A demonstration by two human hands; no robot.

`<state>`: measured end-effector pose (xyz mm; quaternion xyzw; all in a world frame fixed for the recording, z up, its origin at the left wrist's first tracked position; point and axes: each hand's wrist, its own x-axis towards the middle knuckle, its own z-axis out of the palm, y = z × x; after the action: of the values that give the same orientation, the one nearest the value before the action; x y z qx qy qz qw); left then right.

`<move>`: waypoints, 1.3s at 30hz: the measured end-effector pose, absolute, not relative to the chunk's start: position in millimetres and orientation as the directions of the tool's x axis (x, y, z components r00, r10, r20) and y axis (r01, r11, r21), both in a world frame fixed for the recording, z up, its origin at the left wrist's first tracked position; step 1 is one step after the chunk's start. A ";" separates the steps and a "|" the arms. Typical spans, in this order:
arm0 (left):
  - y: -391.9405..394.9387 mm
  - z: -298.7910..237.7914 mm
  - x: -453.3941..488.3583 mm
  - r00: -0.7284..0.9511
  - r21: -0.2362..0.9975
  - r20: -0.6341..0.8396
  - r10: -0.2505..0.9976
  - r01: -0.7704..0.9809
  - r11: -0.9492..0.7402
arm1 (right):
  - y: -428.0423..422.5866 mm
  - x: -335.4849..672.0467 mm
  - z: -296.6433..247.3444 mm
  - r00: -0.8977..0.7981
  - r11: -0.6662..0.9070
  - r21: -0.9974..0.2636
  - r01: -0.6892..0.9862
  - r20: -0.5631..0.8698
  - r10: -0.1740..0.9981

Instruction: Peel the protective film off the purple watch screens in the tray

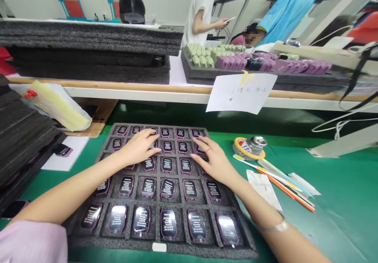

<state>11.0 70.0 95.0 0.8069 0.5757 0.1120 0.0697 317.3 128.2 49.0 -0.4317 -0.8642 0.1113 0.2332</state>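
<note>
A dark grey foam tray (160, 248) lies on the green work surface, its compartments holding several purple-cased smartwatches (168, 223) with lit screens showing small text. My left hand (141, 147) reaches over the upper middle of the tray, fingers stretched out and apart, the fingertips at watches in the top two rows. My right hand (215, 161) is over the tray's right side with its fingers spread, close to the right-hand column of watches. Neither hand grips anything. The hands partly hide the watches beneath them.
Right of the tray are a tape roll with a metal-topped container (256, 144), several brushes or sticks (291, 194) and a paper scrap (264, 188). Foam trays (26, 145) are stacked at left. A shelf (189, 93) behind bears foam stacks and green and purple items. Two people are beyond it.
</note>
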 end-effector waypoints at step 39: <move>73.8 68.8 -6.9 0.168 0.133 0.151 0.974 0.973 -0.189 | 167.4 317.7 6.2 -0.369 0.540 -0.340 0.770 0.452 0.812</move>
<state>-6.9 73.8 68.8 0.7642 0.6369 0.1012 0.0028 317.7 167.4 6.2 -0.4784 -0.8267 0.0354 0.2941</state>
